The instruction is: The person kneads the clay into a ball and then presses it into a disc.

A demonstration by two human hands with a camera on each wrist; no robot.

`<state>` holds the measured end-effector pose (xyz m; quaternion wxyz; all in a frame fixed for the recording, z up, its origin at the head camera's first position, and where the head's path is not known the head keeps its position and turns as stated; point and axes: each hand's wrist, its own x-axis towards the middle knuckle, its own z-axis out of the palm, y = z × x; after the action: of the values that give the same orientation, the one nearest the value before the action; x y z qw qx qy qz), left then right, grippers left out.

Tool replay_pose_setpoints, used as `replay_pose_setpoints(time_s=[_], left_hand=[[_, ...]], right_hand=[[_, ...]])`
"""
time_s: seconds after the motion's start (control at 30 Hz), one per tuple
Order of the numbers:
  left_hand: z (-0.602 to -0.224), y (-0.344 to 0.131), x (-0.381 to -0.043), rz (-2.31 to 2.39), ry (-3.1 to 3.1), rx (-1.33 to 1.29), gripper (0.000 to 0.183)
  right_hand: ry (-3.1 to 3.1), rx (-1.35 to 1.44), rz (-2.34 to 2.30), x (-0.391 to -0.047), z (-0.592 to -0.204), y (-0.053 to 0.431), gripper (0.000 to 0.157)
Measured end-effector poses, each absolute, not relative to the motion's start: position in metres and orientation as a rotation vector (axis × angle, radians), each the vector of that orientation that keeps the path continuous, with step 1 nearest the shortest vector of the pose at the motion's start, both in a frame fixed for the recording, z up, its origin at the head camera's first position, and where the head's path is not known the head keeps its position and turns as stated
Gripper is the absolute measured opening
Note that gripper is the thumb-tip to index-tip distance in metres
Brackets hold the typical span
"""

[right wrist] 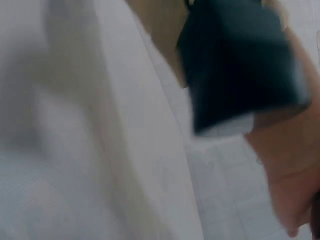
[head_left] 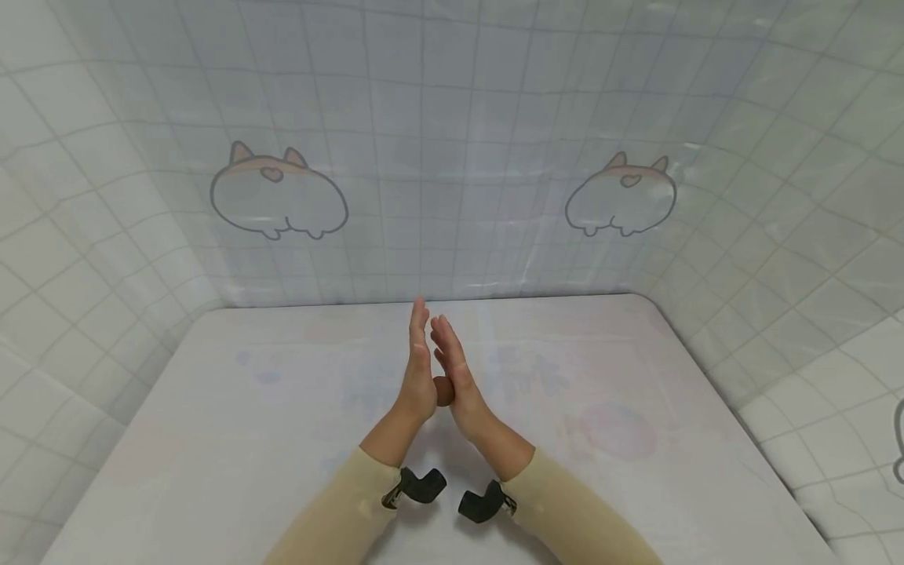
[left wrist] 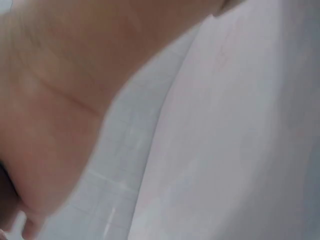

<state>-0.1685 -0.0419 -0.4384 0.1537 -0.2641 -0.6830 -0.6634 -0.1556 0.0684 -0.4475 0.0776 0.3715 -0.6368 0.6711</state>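
Note:
A small brown ball (head_left: 443, 391) sits between the heels of two facing palms. On its left side, my left hand (head_left: 420, 373) presses against it with straight fingers pointing away from me. My right hand (head_left: 459, 380) bears on the other side, its fingers also straight and leaning toward the left ones. The fingertips stand slightly apart. In the left wrist view a hand's heel (left wrist: 45, 145) fills the left side, with a sliver of the brown ball (left wrist: 6, 200) at the edge. The right wrist view catches part of a hand (right wrist: 292, 192) at lower right.
Below the hands spreads a white table (head_left: 268, 439) with faint pastel prints. Pale gridded sheeting (head_left: 452, 196) with cartoon animal drawings rises behind it and along both sides. Dark wrist cameras (head_left: 424, 485) jut inward from both cream sleeves (head_left: 339, 510).

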Motion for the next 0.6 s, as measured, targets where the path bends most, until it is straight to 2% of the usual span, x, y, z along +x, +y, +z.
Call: replay_pose_setpoints(time_s=[0.23,0.43,0.6], left_hand=[[-0.440,-0.045,-0.177,-1.862,-2.084,-0.770,0.097],[-0.444,-0.042,-0.178,-1.779,-2.207,-0.806,0.092],[-0.445,-0.037,-0.173,-1.894,-2.183,-0.850,0.086]], right_hand=[[-1.816,1.027,2.050,-0.154,-0.431,0.070,0.083],[-1.858,0.914,2.047,-0.162,-0.417,0.073,0.081],[-1.954,0.827,2.032,-0.172,-0.408,0.074,0.079]])
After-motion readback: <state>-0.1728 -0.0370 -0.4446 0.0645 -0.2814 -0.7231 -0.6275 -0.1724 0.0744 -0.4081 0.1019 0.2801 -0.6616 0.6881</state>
